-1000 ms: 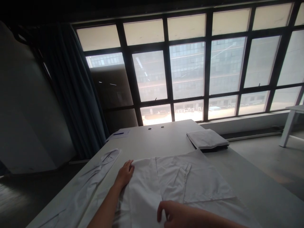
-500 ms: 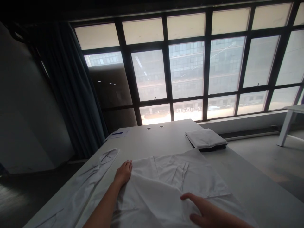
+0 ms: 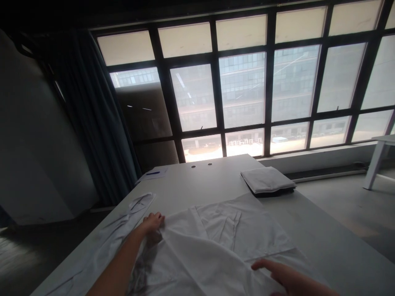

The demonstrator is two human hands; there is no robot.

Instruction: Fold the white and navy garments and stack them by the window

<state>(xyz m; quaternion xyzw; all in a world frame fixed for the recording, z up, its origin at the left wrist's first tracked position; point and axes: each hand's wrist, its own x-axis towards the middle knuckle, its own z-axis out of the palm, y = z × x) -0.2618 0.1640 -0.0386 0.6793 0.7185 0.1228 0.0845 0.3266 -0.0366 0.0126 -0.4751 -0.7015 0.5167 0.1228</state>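
Note:
A white garment (image 3: 212, 263) lies spread and wrinkled across the near part of the table, with a raised fold running through it. My left hand (image 3: 153, 223) has its fingers bent closed on the garment's far left corner, lifting that side a little off the table. On the right, my right hand (image 3: 279, 274) pinches the cloth near the end of the raised fold, thumb and index finger curled round it. The lower part of that hand is cut off by the frame. Left of my left arm lies a separate-looking strip of white cloth (image 3: 108, 238), perhaps a sleeve.
A folded stack of white cloth (image 3: 268, 179) with a dark layer beneath sits at the table's right edge. Paper with a blue pen (image 3: 153, 173) lies at the far left of the white table (image 3: 197, 181). Beyond are windows, a dark curtain (image 3: 89, 119) and another table (image 3: 375, 160).
My left hand has drawn the garment's corner left and slightly toward me. My right hand has shifted right and slightly down, pulling the fold longer. The folded stack has stayed put.

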